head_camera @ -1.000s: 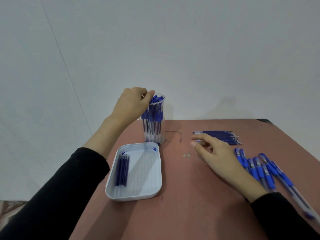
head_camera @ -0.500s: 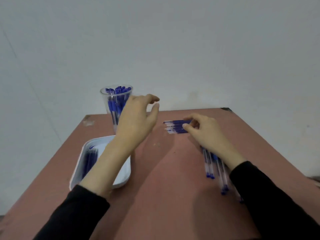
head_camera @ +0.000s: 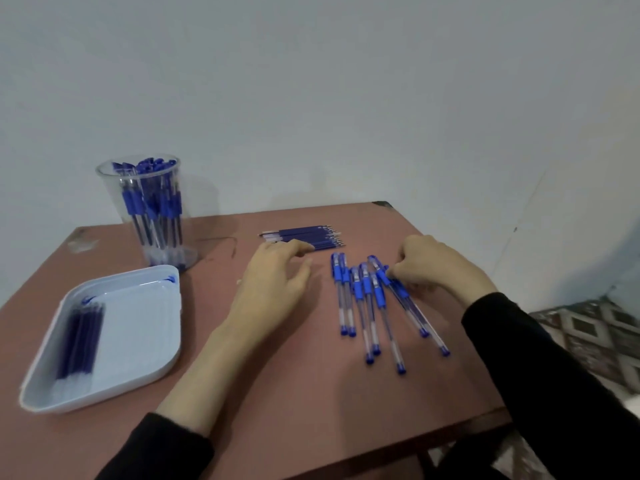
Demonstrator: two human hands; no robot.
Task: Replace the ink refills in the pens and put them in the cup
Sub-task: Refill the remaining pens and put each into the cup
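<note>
The right hand (head_camera: pixel 440 268) is closed in a pinch: its fingers are curled on the capped end of one clear-barrelled pen with a blue cap and blue grip (head_camera: pixel 378 266). This pen is the outermost of a loose fan of like pens (head_camera: pixel 363 299) laid on the reddish-brown table (head_camera: pixel 277 393). The left hand (head_camera: pixel 273 282) is kept relaxed with nothing gripped; whether it touches the table cannot be told. Its fingertips lie just beside a neat row of dark blue ink refills (head_camera: pixel 308 237).

The pinched pen lies against its neighbour, so a neighbour may be dragged if the pen is lifted at a slant. Round barrels so disturbed could be rolled towards the near or right table edge.

The refill row could be scattered by a careless sweep of the left hand, given how close the fingertips are.

Farther left, a shallow white plastic tray (head_camera: pixel 138 323) holds a few more dark blue refills (head_camera: pixel 81 341). These look much like the row on the table, so a spent one might be mistaken for a fresh one if the two groups are mixed.

At the far left, the tall clear plastic cup (head_camera: pixel 114 188) is already crowded with finished pens. It might be tipped if another pen is forced in at an angle.
</note>
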